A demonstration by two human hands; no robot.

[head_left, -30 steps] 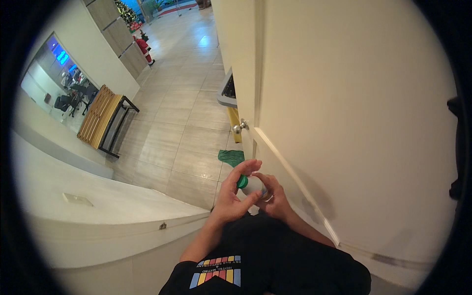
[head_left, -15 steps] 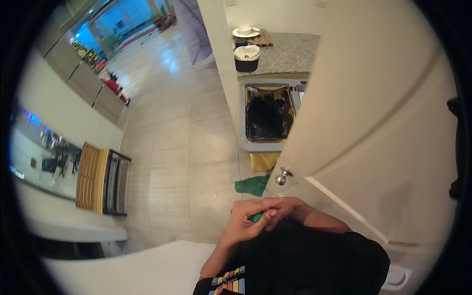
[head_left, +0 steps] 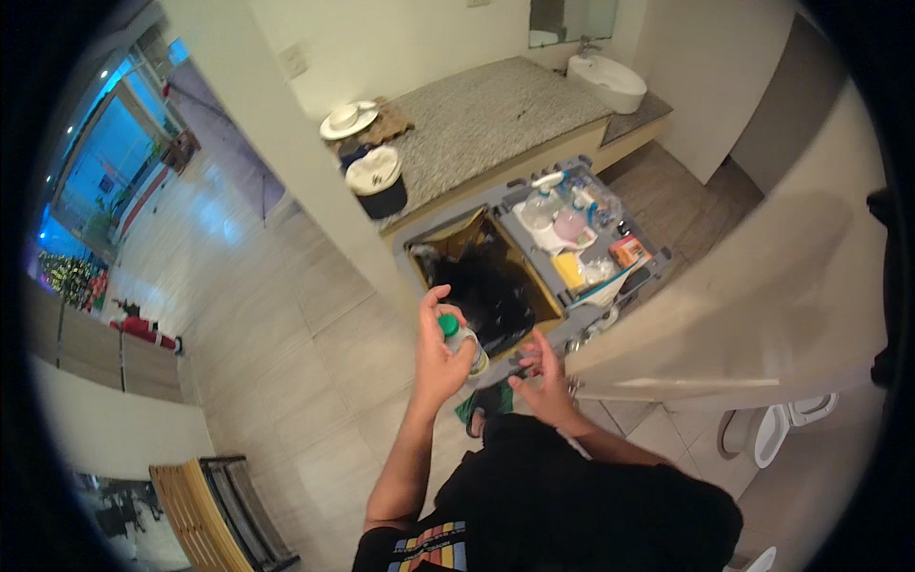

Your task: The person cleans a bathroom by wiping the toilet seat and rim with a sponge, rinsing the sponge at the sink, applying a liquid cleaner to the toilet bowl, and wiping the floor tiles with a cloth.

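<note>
Standing ahead of the hands, the grey cart carries a black liner. The right hand is empty, fingers parted, near the cart's edge. The left hand is closed around a tilted, green-capped bottle, seen against the cart's near side.

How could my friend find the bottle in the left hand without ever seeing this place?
Look for the big grey cart beside the stone counter, then the black bag in it. At that bag's near edge in the picture is the left hand, holding a small bottle. Its bright green cap sets it apart from the cart's bottles, which show no green tops.
</note>
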